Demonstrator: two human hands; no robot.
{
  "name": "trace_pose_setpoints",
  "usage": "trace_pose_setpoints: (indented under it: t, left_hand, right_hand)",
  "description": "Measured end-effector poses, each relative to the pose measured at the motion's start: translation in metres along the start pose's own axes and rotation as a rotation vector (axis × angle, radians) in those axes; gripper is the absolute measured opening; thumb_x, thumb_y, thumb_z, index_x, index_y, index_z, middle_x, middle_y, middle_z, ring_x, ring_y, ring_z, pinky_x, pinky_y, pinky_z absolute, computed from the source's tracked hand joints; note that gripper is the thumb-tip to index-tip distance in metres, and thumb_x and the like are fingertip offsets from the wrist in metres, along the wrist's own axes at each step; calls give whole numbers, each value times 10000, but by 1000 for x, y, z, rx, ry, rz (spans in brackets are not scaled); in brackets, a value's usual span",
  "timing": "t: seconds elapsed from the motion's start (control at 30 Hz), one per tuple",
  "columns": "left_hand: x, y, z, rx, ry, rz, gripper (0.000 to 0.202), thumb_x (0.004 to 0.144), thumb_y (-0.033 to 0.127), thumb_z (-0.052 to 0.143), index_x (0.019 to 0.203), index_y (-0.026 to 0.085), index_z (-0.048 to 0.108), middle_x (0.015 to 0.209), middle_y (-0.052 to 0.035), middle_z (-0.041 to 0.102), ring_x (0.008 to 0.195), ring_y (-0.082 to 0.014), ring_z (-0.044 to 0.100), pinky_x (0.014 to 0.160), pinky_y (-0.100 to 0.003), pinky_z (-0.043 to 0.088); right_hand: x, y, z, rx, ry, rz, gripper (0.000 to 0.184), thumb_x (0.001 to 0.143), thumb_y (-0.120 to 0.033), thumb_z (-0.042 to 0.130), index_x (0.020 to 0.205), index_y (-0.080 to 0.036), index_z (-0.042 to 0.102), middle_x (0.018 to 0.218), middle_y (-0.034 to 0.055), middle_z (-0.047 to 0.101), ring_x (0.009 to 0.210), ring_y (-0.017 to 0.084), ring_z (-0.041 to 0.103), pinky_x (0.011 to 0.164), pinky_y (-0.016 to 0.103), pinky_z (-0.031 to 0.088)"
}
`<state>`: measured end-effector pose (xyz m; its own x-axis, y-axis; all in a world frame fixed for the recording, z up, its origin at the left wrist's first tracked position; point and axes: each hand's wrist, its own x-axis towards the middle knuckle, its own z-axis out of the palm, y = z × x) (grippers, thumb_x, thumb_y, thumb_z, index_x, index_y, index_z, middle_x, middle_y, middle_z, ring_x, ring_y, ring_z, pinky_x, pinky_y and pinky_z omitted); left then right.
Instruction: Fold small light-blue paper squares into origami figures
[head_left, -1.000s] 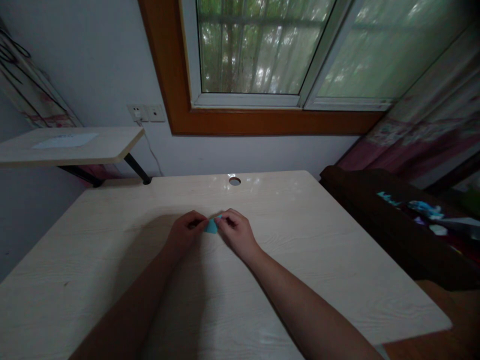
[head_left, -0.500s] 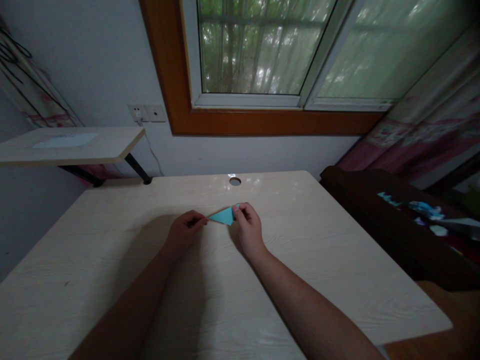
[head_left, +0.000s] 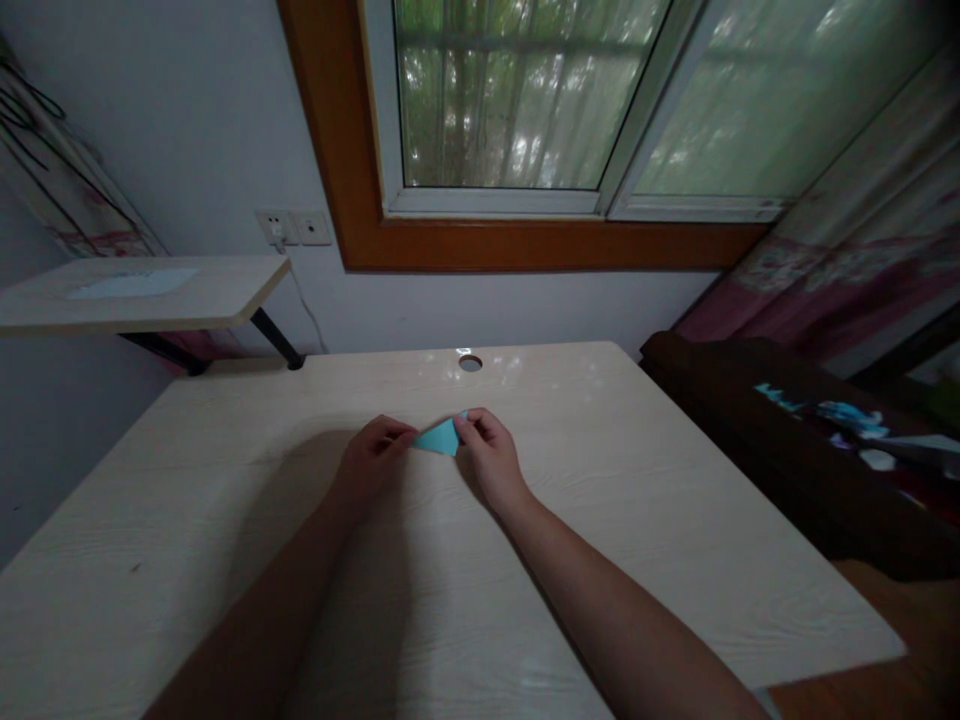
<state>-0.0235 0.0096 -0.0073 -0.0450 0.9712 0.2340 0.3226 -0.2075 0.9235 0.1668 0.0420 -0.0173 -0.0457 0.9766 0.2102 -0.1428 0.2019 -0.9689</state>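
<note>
Between my hands is a small turquoise piece of folded paper (head_left: 438, 439), a narrow wedge that tapers to the left. My left hand (head_left: 373, 452) pinches its pointed end between thumb and fingertips. On the wider end, the thumb and fingers of my right hand (head_left: 491, 455) are closed and cover the far corner. The paper is just above the pale wood-grain desk (head_left: 480, 600); whether it touches the surface I cannot tell.
A raised shelf (head_left: 247, 285) on black legs stands at the desk's back left, bearing a pale sheet (head_left: 135, 283). Behind the desk's round cable hole (head_left: 470, 363) are the wall and window. Dark furniture (head_left: 735, 420) with turquoise scraps (head_left: 851, 418) sits to the right.
My right hand has shifted slightly left along the paper, and the left fingers cover more of its tip. Less of the paper shows between them.
</note>
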Motion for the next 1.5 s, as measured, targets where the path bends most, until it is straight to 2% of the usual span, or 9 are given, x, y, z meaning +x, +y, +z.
trace_pose_setpoints:
  t: [0.17, 0.47, 0.77, 0.93, 1.1, 1.3, 1.5]
  left_hand:
    - [0, -5, 2, 62, -103, 41, 180, 836, 360, 661, 805, 184, 675, 785, -10, 633, 743, -147, 582, 685, -252, 444]
    - [-2, -6, 1, 104, -128, 95, 170, 857, 315, 635, 756, 177, 638, 746, -1, 600, 708, -135, 550, 651, -240, 420]
    - [-2, -3, 0, 137, -48, 147, 128, 857, 306, 650, 806, 190, 665, 794, -9, 621, 753, -144, 586, 700, -253, 454]
    - [-1, -6, 1, 198, -35, 203, 111, 857, 294, 653, 805, 197, 670, 801, -16, 627, 755, -149, 596, 696, -259, 469]
    - [-3, -1, 3, 261, -41, 271, 88, 872, 251, 633, 812, 194, 661, 813, -26, 614, 784, -158, 595, 724, -275, 477]
    - [-5, 5, 5, 344, -10, 329, 81, 876, 219, 624, 802, 187, 635, 822, -35, 606, 809, -173, 580, 762, -302, 473]
    - [-7, 5, 6, 363, -19, 351, 86, 887, 239, 612, 817, 193, 631, 825, -41, 609, 826, -179, 577, 784, -313, 472]
  right_hand:
    - [-4, 1, 2, -64, -117, -29, 222, 854, -429, 646, 837, -208, 655, 766, -1, 593, 726, 159, 542, 680, 262, 437]
    - [-5, -5, 2, -194, -214, -126, 148, 849, -352, 679, 834, -208, 710, 816, 22, 625, 755, 162, 564, 697, 276, 441]
    - [-4, -5, 3, -293, -206, -154, 49, 818, -243, 694, 794, -208, 720, 766, 9, 643, 683, 145, 565, 604, 252, 412]
    - [-6, -5, 3, -368, -260, -258, 47, 832, -200, 676, 823, -218, 719, 800, 23, 662, 765, 167, 615, 651, 261, 459]
    - [-7, -8, 3, -453, -281, -371, 73, 848, -172, 665, 856, -229, 710, 824, 27, 668, 810, 178, 624, 737, 291, 476]
    - [-8, -9, 2, -557, -290, -439, 94, 854, -166, 661, 902, -236, 702, 872, 39, 671, 874, 196, 612, 803, 317, 474]
    - [-9, -12, 2, -621, -306, -456, 81, 855, -177, 649, 891, -237, 691, 864, 42, 665, 875, 204, 592, 803, 332, 460]
